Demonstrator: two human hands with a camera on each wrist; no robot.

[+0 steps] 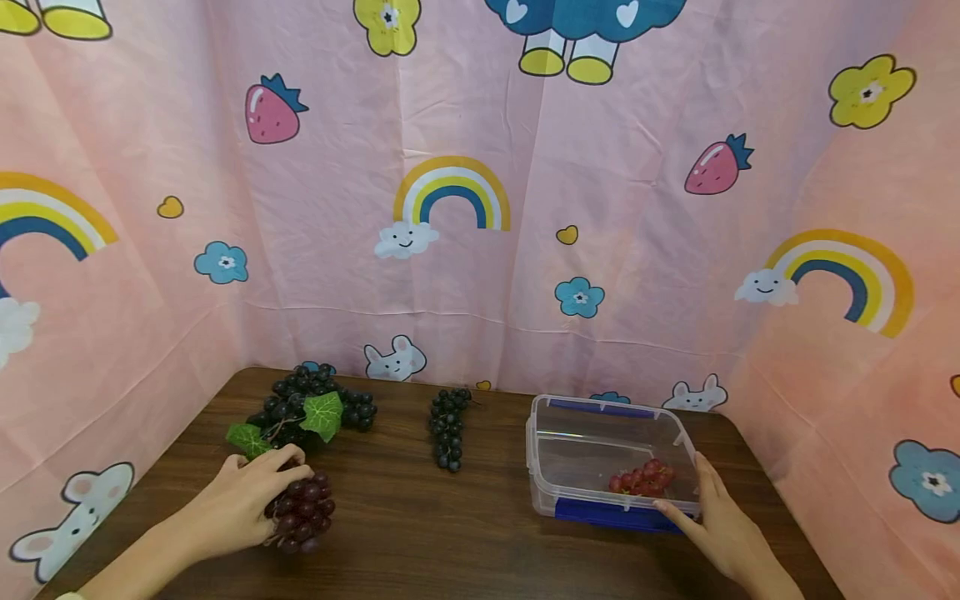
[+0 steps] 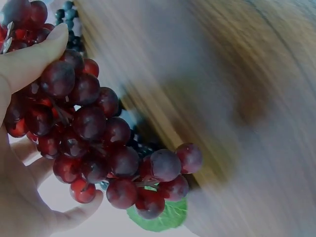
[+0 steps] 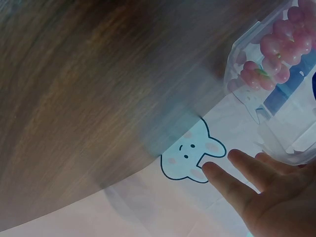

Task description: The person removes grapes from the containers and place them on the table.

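Note:
My left hand (image 1: 243,502) grips a bunch of dark red grapes (image 1: 306,510) at the front left of the table. In the left wrist view the thumb lies over the upper part of the bunch, the fingers curled behind it. At the front right corner of a clear plastic container (image 1: 538,467) with blue clips is my right hand (image 1: 723,525). Its thumb touches the front rim and its fingers lie straight along the right side, as the right wrist view shows. Inside the container lies a small bunch of light red grapes (image 1: 643,477).
Black grapes (image 1: 288,406) with green leaves (image 1: 323,416) lie at the back left, just beyond the left hand. A smaller bunch of black grapes (image 1: 447,429) rests near the back middle of the wooden table (image 1: 435,533). Pink printed cloth (image 1: 465,283) hangs around the table.

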